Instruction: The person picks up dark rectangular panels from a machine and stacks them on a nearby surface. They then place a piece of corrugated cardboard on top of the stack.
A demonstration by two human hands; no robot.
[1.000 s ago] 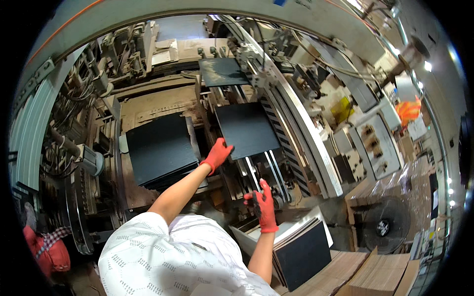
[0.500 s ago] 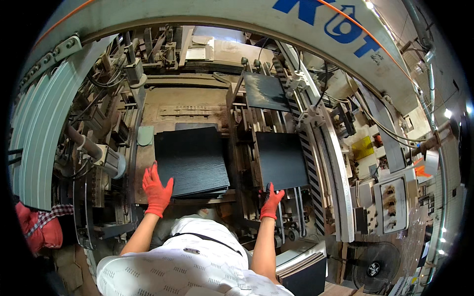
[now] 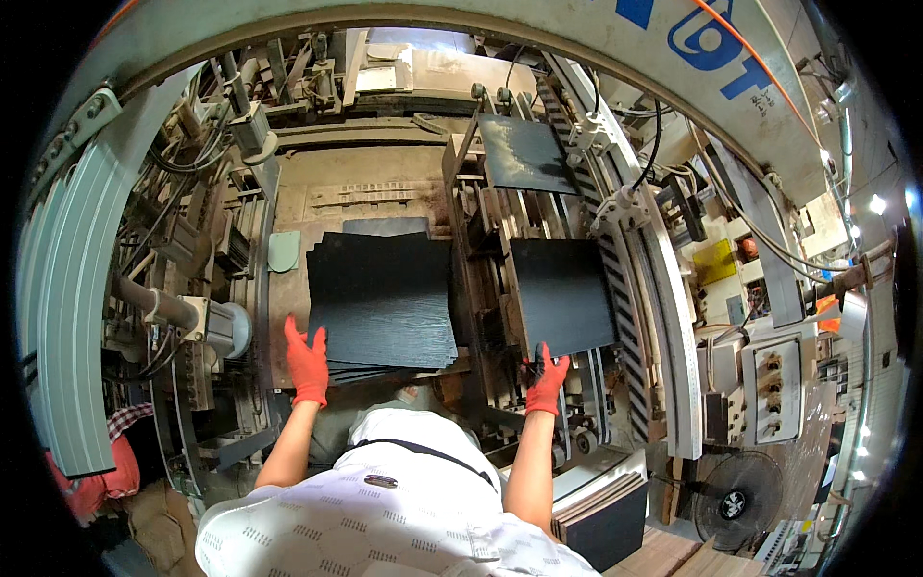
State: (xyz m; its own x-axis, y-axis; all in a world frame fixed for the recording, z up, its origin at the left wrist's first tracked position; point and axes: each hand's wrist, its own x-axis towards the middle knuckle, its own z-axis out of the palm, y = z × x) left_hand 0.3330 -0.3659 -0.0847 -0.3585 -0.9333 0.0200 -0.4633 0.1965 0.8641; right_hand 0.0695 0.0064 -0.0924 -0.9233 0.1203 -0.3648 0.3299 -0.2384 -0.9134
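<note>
A pile of black, textured flat boards (image 3: 380,303) lies in front of me, with its edges fanned unevenly. At its near left corner is my left hand (image 3: 308,370) in a red glove, fingers spread and nothing held. To the right, a single black board (image 3: 565,293) rests on the machine's rails. My right hand (image 3: 546,383), also red-gloved with dark fingertips, is at this board's near edge. Its fingers are apart and the tips seem to touch the edge; it does not grip the board.
Another dusty black board (image 3: 527,154) sits farther along the rails. A striped metal beam (image 3: 639,317) runs along their right side. A cylinder (image 3: 226,327) stands left of the pile, and a pale machine beam (image 3: 404,21) arches overhead. A black fan (image 3: 735,505) stands at lower right.
The view has shifted slightly. My left hand sits a little nearer to me relative to the pile, whose edges look more fanned. My right hand stays at the single board's near edge.
</note>
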